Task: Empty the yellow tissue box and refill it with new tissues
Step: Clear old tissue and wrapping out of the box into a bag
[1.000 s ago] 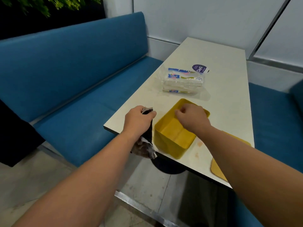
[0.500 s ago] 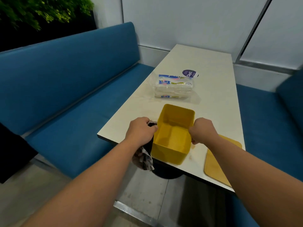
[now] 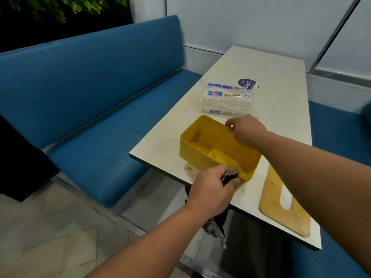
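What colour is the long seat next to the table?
Blue. The bench shows best in the head view, left of the table.

Yellow tissue box (image 3: 202,157), white tissue pack (image 3: 227,100) with blue labels, tan lid (image 3: 275,209), blue bench (image 3: 84,93), cream table (image 3: 281,93)

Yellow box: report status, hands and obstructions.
Left hand grips dark cloth. Right hand holds yellow box rim. Box empty, tissue pack unopened behind.

Matt yellow plastic tissue box (image 3: 202,159), glossy clear-plastic tissue pack (image 3: 227,100), smooth pale table (image 3: 281,101), matt wooden lid (image 3: 281,215)
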The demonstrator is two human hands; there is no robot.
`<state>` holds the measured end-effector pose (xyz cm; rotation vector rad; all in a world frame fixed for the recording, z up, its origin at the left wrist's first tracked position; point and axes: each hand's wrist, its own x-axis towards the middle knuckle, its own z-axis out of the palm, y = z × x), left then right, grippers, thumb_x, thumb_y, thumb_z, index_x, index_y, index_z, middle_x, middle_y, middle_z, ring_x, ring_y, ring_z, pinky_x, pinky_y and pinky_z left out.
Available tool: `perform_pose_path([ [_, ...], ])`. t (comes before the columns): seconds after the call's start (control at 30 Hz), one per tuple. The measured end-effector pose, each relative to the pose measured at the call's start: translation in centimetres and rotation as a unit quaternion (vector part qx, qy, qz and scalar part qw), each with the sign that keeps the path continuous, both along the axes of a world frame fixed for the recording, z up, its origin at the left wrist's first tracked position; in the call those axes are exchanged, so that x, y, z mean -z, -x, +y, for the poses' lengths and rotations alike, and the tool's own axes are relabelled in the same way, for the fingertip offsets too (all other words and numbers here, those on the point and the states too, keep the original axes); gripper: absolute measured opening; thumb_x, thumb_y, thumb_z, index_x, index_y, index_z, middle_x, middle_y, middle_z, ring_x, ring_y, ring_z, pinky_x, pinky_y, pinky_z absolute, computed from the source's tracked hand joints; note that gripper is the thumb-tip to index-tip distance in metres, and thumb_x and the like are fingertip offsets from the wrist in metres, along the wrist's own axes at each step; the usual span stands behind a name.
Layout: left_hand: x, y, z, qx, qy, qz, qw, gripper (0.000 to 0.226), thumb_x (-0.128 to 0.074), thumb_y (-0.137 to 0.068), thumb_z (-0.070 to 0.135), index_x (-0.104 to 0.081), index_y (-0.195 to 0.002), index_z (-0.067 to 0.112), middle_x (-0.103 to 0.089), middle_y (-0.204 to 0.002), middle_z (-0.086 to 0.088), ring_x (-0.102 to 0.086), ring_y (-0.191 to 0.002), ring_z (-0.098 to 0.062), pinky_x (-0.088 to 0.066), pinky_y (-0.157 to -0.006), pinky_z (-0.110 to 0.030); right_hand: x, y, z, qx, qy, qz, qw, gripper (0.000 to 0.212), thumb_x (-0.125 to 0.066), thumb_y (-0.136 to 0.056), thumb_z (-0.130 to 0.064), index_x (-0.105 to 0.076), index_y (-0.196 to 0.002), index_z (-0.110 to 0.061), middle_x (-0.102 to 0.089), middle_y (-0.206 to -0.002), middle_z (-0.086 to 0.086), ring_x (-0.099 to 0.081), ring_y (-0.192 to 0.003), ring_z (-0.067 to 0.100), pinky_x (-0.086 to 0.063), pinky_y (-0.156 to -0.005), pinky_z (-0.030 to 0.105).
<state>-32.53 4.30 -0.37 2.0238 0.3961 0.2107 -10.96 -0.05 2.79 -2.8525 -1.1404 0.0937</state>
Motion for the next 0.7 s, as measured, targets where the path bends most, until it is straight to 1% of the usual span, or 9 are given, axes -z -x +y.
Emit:
perform_pose_path([
  [0.07,0.3,-0.2,-0.3,0.002,-0.004,0.010,1.000,0.021,-0.062,-0.091,0.043,-0.065,-0.097,0.024,-0.060,-0.080,0.009,-0.060,-0.080,-0.016,-0.049,-0.069,-0.030,0.3,0.2,0.5,-0.007,0.010,0.000,1.000,0.034,-0.046,-0.098,-0.014,-0.060,-0.128,-0.021,-0.060,-0.119,0.016,-0.055,-0.104,0.032,-0.050,-0.087,0.040],
  [0.17,0.8,-0.4,-0.5,-0.002,0.000,0.014,1.000,0.021,-0.061,-0.091,0.044,-0.064,-0.098,0.025,-0.064,-0.086,0.004,-0.061,-0.083,-0.019,-0.052,-0.071,-0.035,1.0,0.3,0.7,-0.010,0.010,0.009,1.000,0.033,-0.046,-0.099,-0.017,-0.059,-0.129,-0.023,-0.060,-0.116,0.016,-0.057,-0.100,0.031,-0.050,-0.084,0.038],
  [0.33,1.1,-0.4,-0.5,-0.006,0.005,0.019,1.000,0.022,-0.060,-0.092,0.045,-0.065,-0.100,0.025,-0.065,-0.086,0.004,-0.061,-0.082,-0.018,-0.052,-0.070,-0.035,1.5,0.4,0.6,-0.010,0.006,0.020,1.000,0.033,-0.046,-0.100,-0.017,-0.059,-0.130,-0.023,-0.061,-0.116,0.015,-0.057,-0.099,0.030,-0.050,-0.082,0.038],
  [0.43,1.2,-0.5,-0.5,-0.009,0.014,0.023,1.000,0.020,-0.060,-0.092,0.044,-0.064,-0.100,0.026,-0.064,-0.086,0.005,-0.061,-0.082,-0.017,-0.050,-0.068,-0.032,1.8,0.3,0.7,-0.017,0.007,0.020,1.000,0.032,-0.046,-0.100,-0.017,-0.060,-0.128,-0.023,-0.061,-0.115,0.015,-0.057,-0.096,0.030,-0.049,-0.077,0.037],
  [0.5,1.4,-0.6,-0.4,-0.011,0.019,0.027,0.999,0.020,-0.061,-0.092,0.044,-0.064,-0.101,0.027,-0.065,-0.089,0.005,-0.061,-0.084,-0.018,-0.051,-0.069,-0.033,1.9,0.1,0.8,-0.017,0.011,0.020,1.000,0.031,-0.046,-0.100,-0.017,-0.060,-0.127,-0.023,-0.061,-0.114,0.015,-0.057,-0.096,0.031,-0.048,-0.074,0.036],
  [0.57,1.6,-0.7,-0.5,-0.011,0.021,0.026,0.999,0.020,-0.061,-0.092,0.044,-0.065,-0.101,0.027,-0.065,-0.088,0.005,-0.061,-0.083,-0.017,-0.051,-0.069,-0.033,2.2,0.0,0.8,-0.014,0.013,0.022,1.000,0.031,-0.046,-0.100,-0.017,-0.060,-0.127,-0.023,-0.061,-0.114,0.015,-0.057,-0.096,0.031,-0.049,-0.076,0.036],
  [0.7,2.1,-0.6,-0.3,-0.008,0.019,0.012,1.000,0.018,-0.061,-0.091,0.044,-0.064,-0.096,0.027,-0.061,-0.080,0.009,-0.058,-0.074,-0.012,-0.042,-0.060,-0.024,2.7,-0.3,0.7,-0.010,0.013,0.020,1.000,0.029,-0.047,-0.100,-0.018,-0.061,-0.125,-0.024,-0.062,-0.113,0.013,-0.057,-0.095,0.029,-0.053,-0.081,0.041],
])
